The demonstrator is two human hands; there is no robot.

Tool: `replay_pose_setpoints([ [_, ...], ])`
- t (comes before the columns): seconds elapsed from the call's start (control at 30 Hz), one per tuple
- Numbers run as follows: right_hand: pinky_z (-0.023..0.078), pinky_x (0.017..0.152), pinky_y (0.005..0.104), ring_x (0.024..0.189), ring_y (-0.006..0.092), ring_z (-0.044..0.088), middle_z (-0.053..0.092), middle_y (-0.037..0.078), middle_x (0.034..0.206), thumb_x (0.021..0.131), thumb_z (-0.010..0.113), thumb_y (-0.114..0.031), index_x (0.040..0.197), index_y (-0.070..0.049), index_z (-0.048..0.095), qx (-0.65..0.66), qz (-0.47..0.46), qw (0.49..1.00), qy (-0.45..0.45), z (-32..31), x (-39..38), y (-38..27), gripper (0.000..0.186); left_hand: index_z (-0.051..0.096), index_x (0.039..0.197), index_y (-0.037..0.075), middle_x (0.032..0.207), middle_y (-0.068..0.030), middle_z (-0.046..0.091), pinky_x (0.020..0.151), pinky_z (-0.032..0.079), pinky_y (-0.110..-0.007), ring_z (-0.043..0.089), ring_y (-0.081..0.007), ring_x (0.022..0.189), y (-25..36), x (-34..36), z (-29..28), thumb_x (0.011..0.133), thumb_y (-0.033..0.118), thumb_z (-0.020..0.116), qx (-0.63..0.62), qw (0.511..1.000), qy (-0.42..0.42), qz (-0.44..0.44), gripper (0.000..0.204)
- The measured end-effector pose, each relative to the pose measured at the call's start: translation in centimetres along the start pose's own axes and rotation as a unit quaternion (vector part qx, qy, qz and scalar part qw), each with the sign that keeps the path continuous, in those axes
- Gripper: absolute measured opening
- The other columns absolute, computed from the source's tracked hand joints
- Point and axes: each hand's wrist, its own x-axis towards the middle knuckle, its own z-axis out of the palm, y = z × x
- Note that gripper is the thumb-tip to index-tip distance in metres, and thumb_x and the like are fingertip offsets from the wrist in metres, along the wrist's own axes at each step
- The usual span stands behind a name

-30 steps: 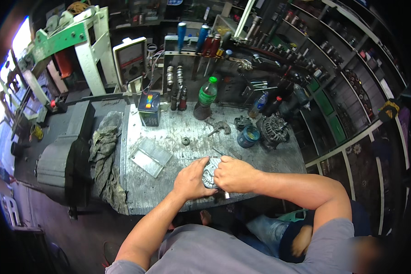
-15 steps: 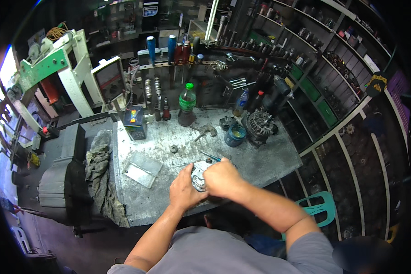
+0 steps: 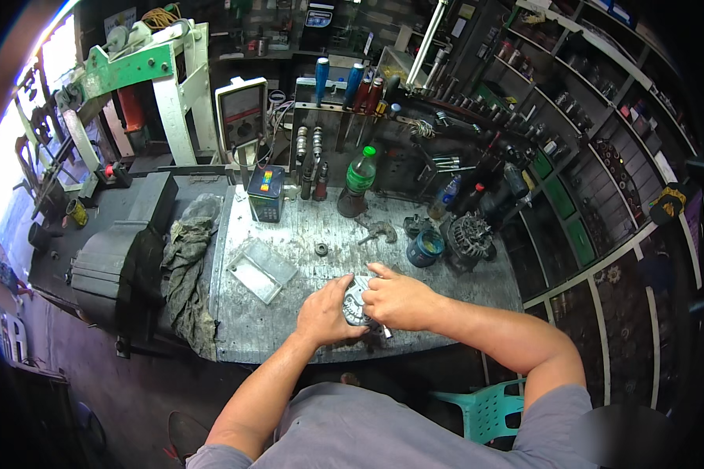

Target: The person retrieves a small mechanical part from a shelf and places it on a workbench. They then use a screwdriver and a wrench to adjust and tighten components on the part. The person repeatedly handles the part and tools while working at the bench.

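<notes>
A round grey metal housing (image 3: pixel 356 307) with slots in its face is at the bench's near edge, between my hands. My left hand (image 3: pixel 323 313) is closed round its left side, thumb at the near rim and fingers over the far side. My right hand (image 3: pixel 399 299) is closed in a fist against its right side, index finger bent at the far end. From under that fist, toward me, pokes a short silver end of a slim tool (image 3: pixel 386 332); the rest is covered by my fingers. Beyond lies a small dark metal ring (image 3: pixel 321 250).
On the bench stand an alternator (image 3: pixel 471 236), a blue jar (image 3: pixel 425 250), a green-capped bottle (image 3: pixel 357 184) and a dark blue box (image 3: pixel 266 195). A flat clear case (image 3: pixel 262 270) and a metal bracket (image 3: pixel 377 230) lie there. A crumpled cloth (image 3: pixel 189 273) hangs left; a teal chair (image 3: pixel 489 410) stands right.
My view has swung, so the bench sits further right. A slim blue tool that stuck out beyond my right fist no longer shows there; a silver end now shows on its near side.
</notes>
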Motion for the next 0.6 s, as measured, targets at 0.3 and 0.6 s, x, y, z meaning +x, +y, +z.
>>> replay_pose_setpoints([
  [0.3, 0.048, 0.081, 0.0419, 0.074, 0.0238, 0.076, 0.079, 0.004, 0.076, 0.083, 0.075, -0.031, 0.070, -0.020, 0.078, 0.012, 0.010, 1.000, -0.020, 2.0, 1.7, 0.2, 0.018, 0.054, 0.159, 0.006, 0.140, -0.0184, 0.072, 0.104, 0.063, -0.050, 0.074, -0.0405, 0.125, 0.0, 0.7, 0.0, 0.060, 0.049, 0.103, -0.006, 1.000, -0.005, 0.004, 0.118],
  [0.6, 0.050, 0.073, 0.0418, 0.061, 0.0245, 0.073, 0.073, 0.006, 0.063, 0.081, 0.078, -0.037, 0.066, -0.016, 0.075, 0.016, 0.236, 0.966, 0.110, 3.6, 1.8, -2.7, 0.026, 0.056, 0.157, 0.006, 0.130, -0.0177, 0.073, 0.098, 0.063, -0.051, 0.077, -0.0416, 0.114, 0.6, -0.3, 2.0, 0.072, 0.038, 0.096, 0.020, 0.997, 0.063, -0.031, 0.100],
])
